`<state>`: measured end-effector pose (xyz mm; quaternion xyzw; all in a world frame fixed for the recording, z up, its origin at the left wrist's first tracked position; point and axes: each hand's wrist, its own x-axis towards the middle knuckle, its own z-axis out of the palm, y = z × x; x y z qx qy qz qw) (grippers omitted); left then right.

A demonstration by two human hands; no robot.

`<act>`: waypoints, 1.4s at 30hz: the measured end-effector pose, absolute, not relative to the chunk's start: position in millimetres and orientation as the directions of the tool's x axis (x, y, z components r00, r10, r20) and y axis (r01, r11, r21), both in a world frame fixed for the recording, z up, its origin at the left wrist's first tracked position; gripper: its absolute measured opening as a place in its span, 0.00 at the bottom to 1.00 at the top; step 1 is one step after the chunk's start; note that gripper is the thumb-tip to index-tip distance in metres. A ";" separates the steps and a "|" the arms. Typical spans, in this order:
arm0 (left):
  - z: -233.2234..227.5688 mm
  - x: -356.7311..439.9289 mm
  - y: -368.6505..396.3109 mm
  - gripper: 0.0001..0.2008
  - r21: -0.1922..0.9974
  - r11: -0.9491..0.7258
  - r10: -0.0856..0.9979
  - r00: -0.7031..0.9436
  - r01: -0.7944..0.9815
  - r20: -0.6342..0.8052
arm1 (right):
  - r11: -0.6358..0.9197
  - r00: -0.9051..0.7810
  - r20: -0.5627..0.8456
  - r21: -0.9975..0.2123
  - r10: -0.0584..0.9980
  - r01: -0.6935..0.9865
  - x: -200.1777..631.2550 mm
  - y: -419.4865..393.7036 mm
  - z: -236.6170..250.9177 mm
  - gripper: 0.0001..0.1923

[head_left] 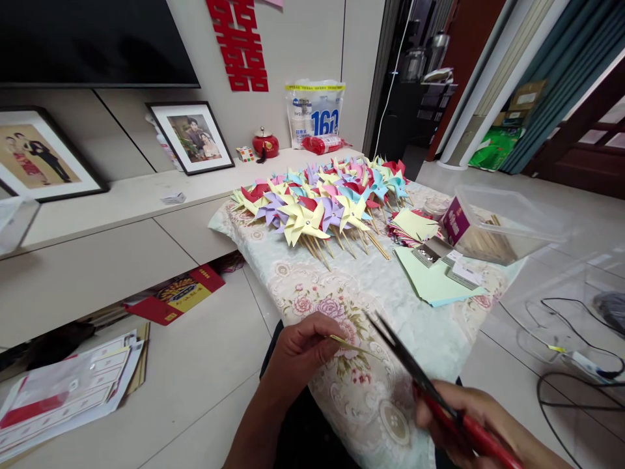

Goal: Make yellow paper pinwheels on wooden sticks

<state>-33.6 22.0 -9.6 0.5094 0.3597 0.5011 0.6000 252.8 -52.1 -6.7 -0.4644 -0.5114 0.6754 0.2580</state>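
Yellow paper, a thin sheet (349,344) seen almost edge-on, sits low in the middle of the frame, pinched between thumb and fingers of the left hand (300,352). Its free end reaches right to the dark blades of the red-handled scissors (415,371), which stand slightly apart around it. The right hand (481,420), at the lower right, has its fingers closed around the red handles. Both hands hover over the near edge of the worktop (312,286), covered in a floral cloth. Farther back, at the centre of the frame, lies a heap of coloured paper pinwheels (322,195) on wooden sticks. Right of them sit pale green paper sheets (430,280) and a clear plastic box (502,228).
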 end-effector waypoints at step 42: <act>-7.8 -38.9 6.6 0.03 0.953 0.029 0.970 0.239 -0.302 0.046 | -0.350 -0.414 -0.240 -0.912 0.878 -0.214 187.3 -15.3 2.0 0.25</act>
